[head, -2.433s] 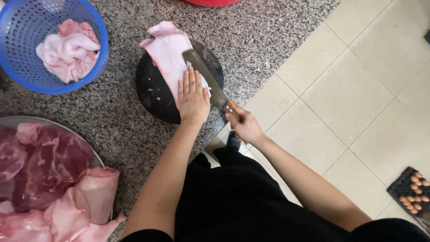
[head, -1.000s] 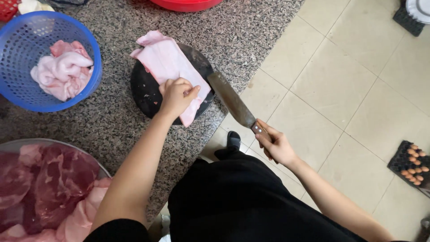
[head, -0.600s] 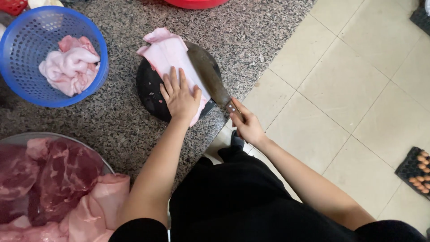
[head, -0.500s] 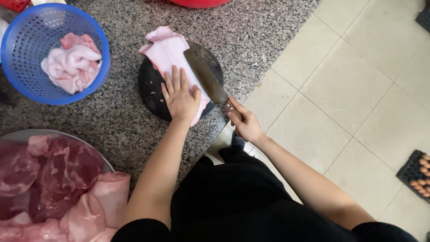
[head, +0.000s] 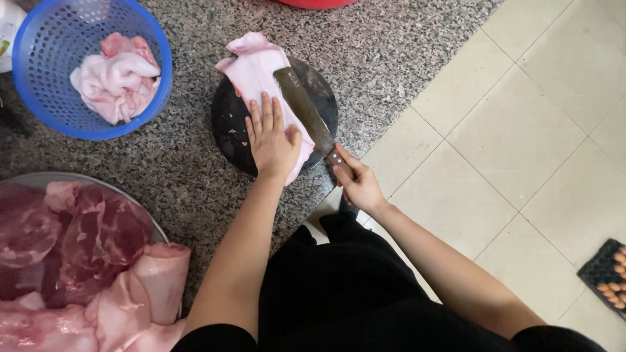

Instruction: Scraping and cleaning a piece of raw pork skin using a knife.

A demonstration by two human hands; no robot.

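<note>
1. The right hand is clamped around the wooden handle of a cleaver, fingers wrapped tight; the broad blade runs up and away from the grip, lying across the right edge of the pale pork slab.
2. The left hand is spread flat, fingers together and pointing away from the body, pressing the near end of the slab down just beside the blade. It grips nothing; it only pins the meat.
3. A second ago the cleaver was drawn back off the board, out over the floor, and the left hand was curled on the meat. Now the blade is back on the slab and the palm is flat, so the slab is braced and a slice along its right side appears to be under way.
4. Under the slab sits a round dark chopping board, resting on the speckled granite counter near its edge.
5. Further left of the holding hand, a blue plastic basket holds folded pieces of similar pale meat.
6. Nearer the body on the left, a metal tray carries large red cuts of pork with pale skin.
7. Right of the knife hand lies tiled floor; at its far right edge a dark tray of eggs shows partly.
</note>
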